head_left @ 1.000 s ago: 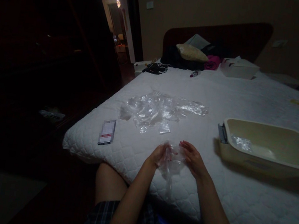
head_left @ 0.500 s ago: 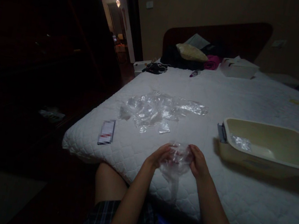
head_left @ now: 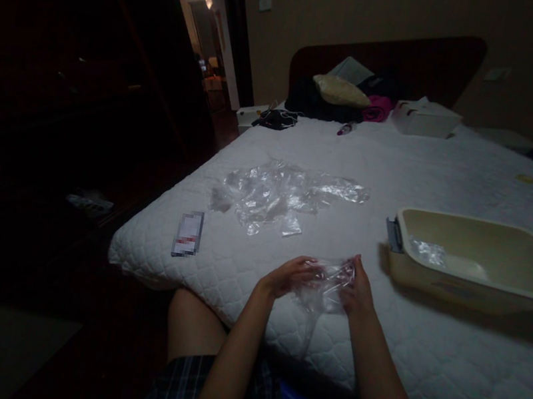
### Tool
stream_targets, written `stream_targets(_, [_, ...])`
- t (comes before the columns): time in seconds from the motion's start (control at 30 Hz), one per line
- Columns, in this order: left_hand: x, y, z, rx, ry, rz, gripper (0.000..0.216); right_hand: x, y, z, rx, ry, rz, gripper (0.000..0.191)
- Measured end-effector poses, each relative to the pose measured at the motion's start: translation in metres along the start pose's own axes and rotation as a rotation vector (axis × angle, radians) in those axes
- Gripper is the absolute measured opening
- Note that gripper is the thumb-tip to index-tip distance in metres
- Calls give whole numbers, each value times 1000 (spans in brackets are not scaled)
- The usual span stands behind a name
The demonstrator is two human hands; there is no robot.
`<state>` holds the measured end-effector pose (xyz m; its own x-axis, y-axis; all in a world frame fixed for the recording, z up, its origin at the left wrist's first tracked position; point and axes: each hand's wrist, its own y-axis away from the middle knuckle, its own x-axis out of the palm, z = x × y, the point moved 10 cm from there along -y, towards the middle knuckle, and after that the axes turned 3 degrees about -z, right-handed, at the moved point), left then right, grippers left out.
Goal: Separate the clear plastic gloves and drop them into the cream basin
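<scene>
Both my hands hold one crumpled clear plastic bag (head_left: 324, 283) just above the near edge of the white quilted bed (head_left: 423, 359). My left hand (head_left: 287, 276) grips its left side with curled fingers. My right hand (head_left: 358, 289) pinches its right side. A tail of the bag hangs down between my wrists. Further up the bed lies a loose heap of clear plastic bags (head_left: 280, 195).
A beige plastic basin (head_left: 479, 263) with a bit of clear plastic inside sits on the bed at right. A small dark card or packet (head_left: 189, 234) lies near the bed's left edge. Pillows, clothes and a white box (head_left: 424, 118) are at the headboard. Dark floor lies left.
My hands closed in on the plastic bag and spread it sideways between them; the right hand shifted a little to the right. The heap and basin have not moved.
</scene>
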<state>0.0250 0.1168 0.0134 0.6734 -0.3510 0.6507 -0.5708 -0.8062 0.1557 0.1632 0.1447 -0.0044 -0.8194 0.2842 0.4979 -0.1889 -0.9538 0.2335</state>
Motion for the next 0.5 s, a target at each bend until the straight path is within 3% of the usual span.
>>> stream_targets(0.13, [3,2,-3,47,-46,-17,58,-2,5,-7,66,-43,-71,40])
stream_targets(0.27, [-3,1,-5,79,-36,-87,41,8,10,-10,113,-42,21,34])
stream_targets(0.4, [-13,-1,-2,55,16,-139,30,5,8,-4,97,-166,16,35])
stream_targets(0.5, [-31,-1,-12,156,153,-271,21,9,6,3,29,-247,59,40])
